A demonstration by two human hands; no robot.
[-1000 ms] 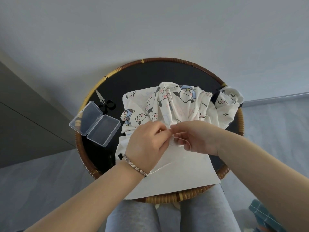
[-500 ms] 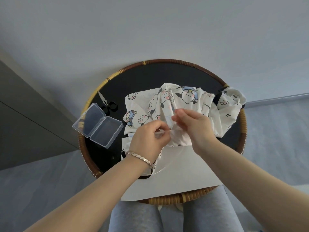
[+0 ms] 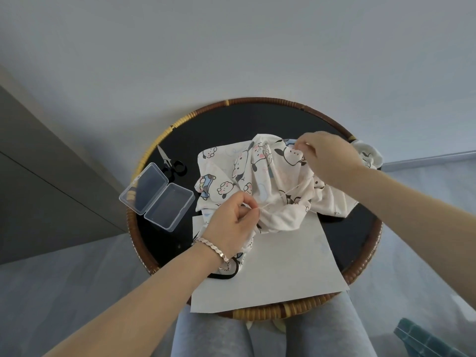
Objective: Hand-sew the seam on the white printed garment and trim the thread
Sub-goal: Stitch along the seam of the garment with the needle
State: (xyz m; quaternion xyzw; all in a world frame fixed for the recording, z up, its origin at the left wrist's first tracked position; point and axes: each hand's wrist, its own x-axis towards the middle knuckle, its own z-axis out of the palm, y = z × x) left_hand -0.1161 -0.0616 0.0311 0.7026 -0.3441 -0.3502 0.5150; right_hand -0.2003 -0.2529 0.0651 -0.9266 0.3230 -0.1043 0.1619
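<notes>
Round, black-topped and rimmed in woven rattan, the desk [image 3: 283,309] is seen from above, with grey-clad legs [image 3: 206,331] tucked under its near edge. Nearest on it a white sheet of paper [image 3: 288,264] is laid, and over the paper's far edge the white printed garment [image 3: 280,176] is heaped in soft folds towards the middle of the desk. The near fold is pinched by the left hand [image 3: 231,228], a bracelet [image 3: 213,247] at its wrist, its grip narrow and closed on the cloth just where a pale thread [image 3: 286,193] leaves it. The thread is drawn taut up and away to the right hand [image 3: 329,158], held over the garment's far side, whose fingertips are pressed together in a fine grip on the thread; whether a needle is held there cannot be told. The garment is judged light, limp and quick to bunch, so it is best taken close beside the seam and kept flat while the stitch is pulled, gently, since thin thread may snap or pucker the cloth. Well to the left an open clear plastic box [image 3: 157,195] is set, and just beyond it small scissors [image 3: 171,163] are left untouched, so trimming is judged not yet begun. Behind everything a plain pale wall [image 3: 231,47] is seen.
</notes>
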